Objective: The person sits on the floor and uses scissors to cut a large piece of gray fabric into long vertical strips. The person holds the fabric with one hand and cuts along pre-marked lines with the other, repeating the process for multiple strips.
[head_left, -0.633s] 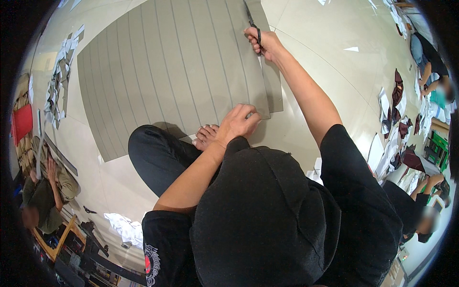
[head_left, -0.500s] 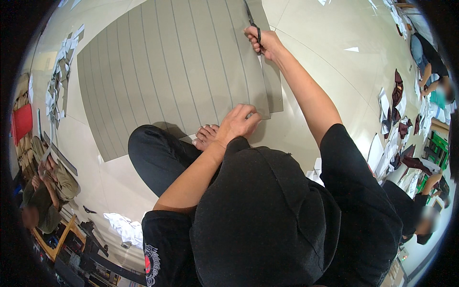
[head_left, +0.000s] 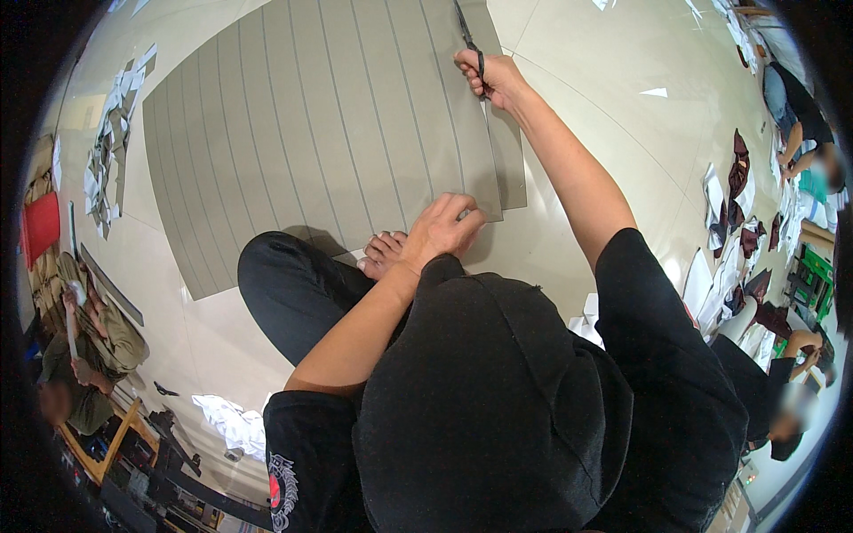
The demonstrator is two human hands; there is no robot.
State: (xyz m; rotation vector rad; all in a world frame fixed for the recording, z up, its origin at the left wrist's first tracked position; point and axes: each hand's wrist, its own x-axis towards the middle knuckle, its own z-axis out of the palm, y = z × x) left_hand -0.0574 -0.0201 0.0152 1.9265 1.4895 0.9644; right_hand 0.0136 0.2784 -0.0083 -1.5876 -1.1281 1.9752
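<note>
A large grey-brown striped sheet of cloth [head_left: 311, 115] lies flat on the floor, with dark lines running along its length. Near its right edge, my right hand [head_left: 498, 80] is closed around black-handled scissors [head_left: 467, 34], whose blades point away from me along the cloth. A cut runs from the scissors back toward me, leaving a narrow strip [head_left: 508, 151] on the right. My left hand [head_left: 444, 226] is closed at the cloth's near edge, fingers curled on it; the fingertips are partly hidden. Beside it, my bare foot [head_left: 382, 253] touches the same edge.
White and grey scraps [head_left: 111, 147] lie along the left. Dark red and white cloth pieces [head_left: 737, 182] are scattered at the right, near other people. A person [head_left: 98, 338] sits at the far left. A white crumpled cloth [head_left: 233, 422] lies at lower left.
My hands, the scissors and the striped cloth look nearly unmoved. The person at the left has shifted their hands, and the people at the right have moved slightly.
</note>
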